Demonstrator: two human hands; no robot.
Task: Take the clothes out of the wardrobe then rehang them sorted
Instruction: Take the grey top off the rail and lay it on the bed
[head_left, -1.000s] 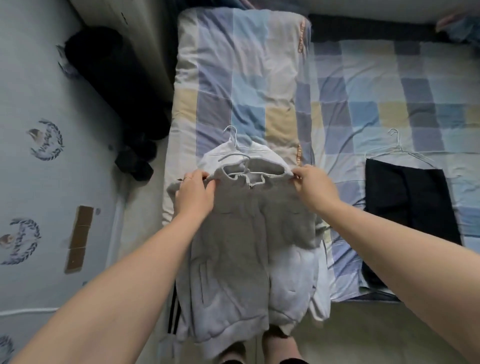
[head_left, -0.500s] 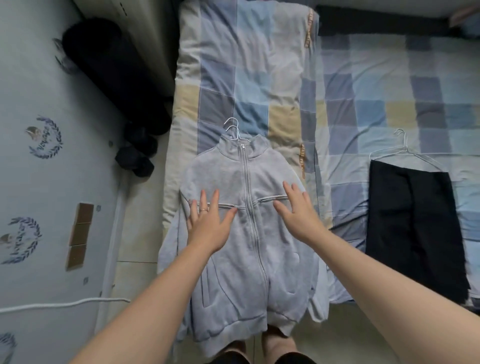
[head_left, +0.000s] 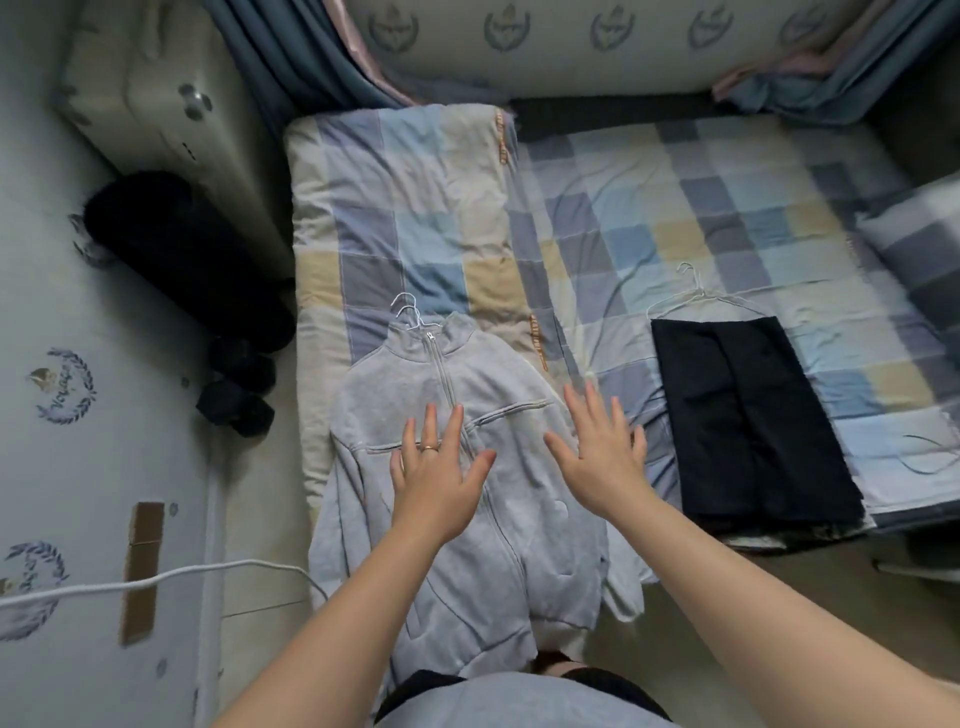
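Evidently being smoothed for sorting, a grey zip jacket (head_left: 519, 571) lies flat on the bed (head_left: 675, 208) at lower centre, left hand (head_left: 436, 483) and right hand (head_left: 602, 457) spread wide over it; a black garment (head_left: 748, 415) lies at right.

The zip jacket (head_left: 384, 410) lies under the fingers (head_left: 451, 434) of the left hand (head_left: 436, 486), on a folded quilt (head_left: 415, 208) at the edge of the bed (head_left: 675, 197). Its hanger hooks (head_left: 406, 307) sit beyond the fingertips. To the right of the right hand (head_left: 602, 460) the trousers (head_left: 748, 415) lie on the bed, with their hanger (head_left: 701, 300) beyond them.
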